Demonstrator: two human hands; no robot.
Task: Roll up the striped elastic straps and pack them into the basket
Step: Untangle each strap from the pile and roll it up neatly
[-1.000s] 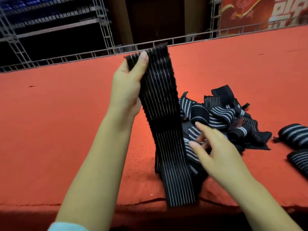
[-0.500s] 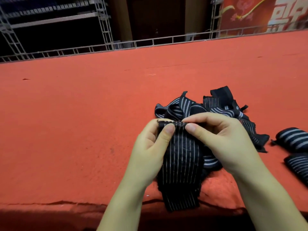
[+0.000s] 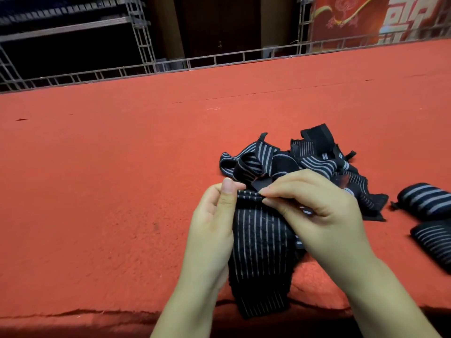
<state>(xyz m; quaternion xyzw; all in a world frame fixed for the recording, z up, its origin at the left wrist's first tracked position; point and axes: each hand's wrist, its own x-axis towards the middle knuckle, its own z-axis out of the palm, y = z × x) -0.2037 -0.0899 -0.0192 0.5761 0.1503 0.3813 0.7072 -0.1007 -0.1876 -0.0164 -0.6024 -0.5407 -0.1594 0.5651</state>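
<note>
A black elastic strap with thin white stripes (image 3: 258, 252) hangs flat from my two hands down over the table's near edge. My left hand (image 3: 212, 223) pinches the strap's top left corner, thumb up. My right hand (image 3: 314, 211) pinches the top right end, where a small first fold of the strap shows. Behind my hands lies a loose pile of striped straps (image 3: 292, 159). Two rolled straps (image 3: 424, 201) (image 3: 432, 242) lie at the right edge. No basket is in view.
The table is covered in red felt (image 3: 109, 191); its near edge runs just below my wrists. A metal truss rail (image 3: 219, 59) lines the far edge, with dark shelving behind and a red banner (image 3: 366, 18) at top right.
One second ago my left hand held the strap up high and stretched; it has come down. Both hands now pinch the top end low over the table, and the end is folded over.
</note>
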